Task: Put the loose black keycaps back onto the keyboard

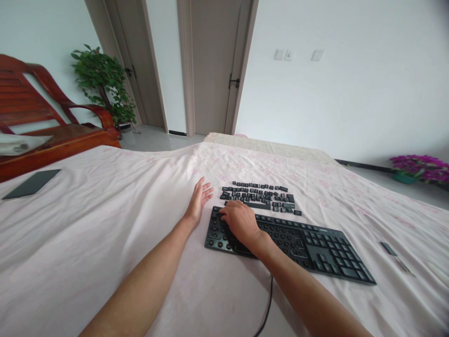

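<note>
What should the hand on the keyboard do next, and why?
Probably the right hand should lift toward the loose keycaps just beyond the keyboard and pick one up: many sockets look bare, and the caps lie in rows within reach. The left hand rests flat on the sheet.

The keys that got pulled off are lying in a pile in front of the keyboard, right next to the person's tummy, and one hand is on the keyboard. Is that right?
Not quite. The loose keycaps lie beyond the keyboard, on its far side from the person, as the head view shows. The right hand does rest on the keyboard.
</note>
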`<state>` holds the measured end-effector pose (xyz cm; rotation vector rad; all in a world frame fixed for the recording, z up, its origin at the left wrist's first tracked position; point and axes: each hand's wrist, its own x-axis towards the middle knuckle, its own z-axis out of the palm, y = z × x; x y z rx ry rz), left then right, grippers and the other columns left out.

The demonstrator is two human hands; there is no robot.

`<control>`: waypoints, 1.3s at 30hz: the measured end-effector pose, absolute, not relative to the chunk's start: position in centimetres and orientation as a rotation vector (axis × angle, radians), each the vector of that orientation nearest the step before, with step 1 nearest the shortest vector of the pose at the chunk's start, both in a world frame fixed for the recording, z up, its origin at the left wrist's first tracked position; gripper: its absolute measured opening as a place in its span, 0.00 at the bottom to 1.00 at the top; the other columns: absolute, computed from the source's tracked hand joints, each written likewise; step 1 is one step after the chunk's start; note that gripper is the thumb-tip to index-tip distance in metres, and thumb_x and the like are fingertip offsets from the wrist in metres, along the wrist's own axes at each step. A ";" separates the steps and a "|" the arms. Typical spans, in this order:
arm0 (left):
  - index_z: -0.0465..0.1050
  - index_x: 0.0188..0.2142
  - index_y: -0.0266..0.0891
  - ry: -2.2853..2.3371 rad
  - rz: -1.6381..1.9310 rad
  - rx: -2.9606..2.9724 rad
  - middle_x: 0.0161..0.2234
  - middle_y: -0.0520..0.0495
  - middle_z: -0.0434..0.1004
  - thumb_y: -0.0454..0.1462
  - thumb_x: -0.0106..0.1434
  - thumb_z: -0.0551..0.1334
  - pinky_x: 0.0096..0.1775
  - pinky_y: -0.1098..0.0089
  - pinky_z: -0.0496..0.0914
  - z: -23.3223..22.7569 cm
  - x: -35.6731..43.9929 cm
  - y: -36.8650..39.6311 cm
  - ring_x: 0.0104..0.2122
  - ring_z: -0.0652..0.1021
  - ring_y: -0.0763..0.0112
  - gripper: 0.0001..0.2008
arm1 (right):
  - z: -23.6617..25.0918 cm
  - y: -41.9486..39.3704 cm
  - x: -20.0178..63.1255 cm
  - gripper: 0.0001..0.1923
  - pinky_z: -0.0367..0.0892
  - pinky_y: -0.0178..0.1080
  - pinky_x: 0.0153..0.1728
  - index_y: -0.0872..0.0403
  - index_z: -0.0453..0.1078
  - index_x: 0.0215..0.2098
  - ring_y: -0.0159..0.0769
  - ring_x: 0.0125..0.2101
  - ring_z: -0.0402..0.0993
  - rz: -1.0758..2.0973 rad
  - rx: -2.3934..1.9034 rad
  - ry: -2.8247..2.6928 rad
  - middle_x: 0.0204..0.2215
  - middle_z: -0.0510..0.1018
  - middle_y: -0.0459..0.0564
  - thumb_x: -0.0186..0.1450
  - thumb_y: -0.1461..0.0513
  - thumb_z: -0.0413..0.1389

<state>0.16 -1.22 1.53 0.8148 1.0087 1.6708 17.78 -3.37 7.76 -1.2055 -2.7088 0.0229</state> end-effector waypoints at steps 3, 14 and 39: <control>0.56 0.66 0.46 1.007 1.669 0.819 0.61 0.38 0.66 0.52 0.68 0.54 0.56 0.61 0.67 1.5 0.1 -1.2 0.55 0.74 0.62 0.30 | 7.5 -3.1 18.0 0.07 0.64 0.36 0.42 0.49 0.79 0.41 0.40 0.44 0.72 0.127 -1.233 -2.673 0.39 0.80 0.49 0.65 0.61 0.60; 0.55 0.66 0.45 1.012 1.663 0.846 0.61 0.37 0.65 0.52 0.68 0.53 0.56 0.61 0.66 1.1 0.1 -1.0 0.56 0.73 0.62 0.31 | 7.8 -2.8 17.3 0.07 0.65 0.34 0.40 0.49 0.80 0.40 0.38 0.43 0.76 0.217 -1.245 -2.688 0.39 0.81 0.49 0.64 0.61 0.61; 0.58 0.65 0.44 1.046 1.674 0.845 0.61 0.36 0.66 0.52 0.67 0.55 0.55 0.59 0.67 0.6 0.0 -0.6 0.54 0.74 0.61 0.30 | 8.3 -3.7 17.2 0.12 0.64 0.35 0.36 0.53 0.79 0.39 0.39 0.38 0.77 0.120 -1.272 -2.729 0.38 0.81 0.53 0.70 0.63 0.52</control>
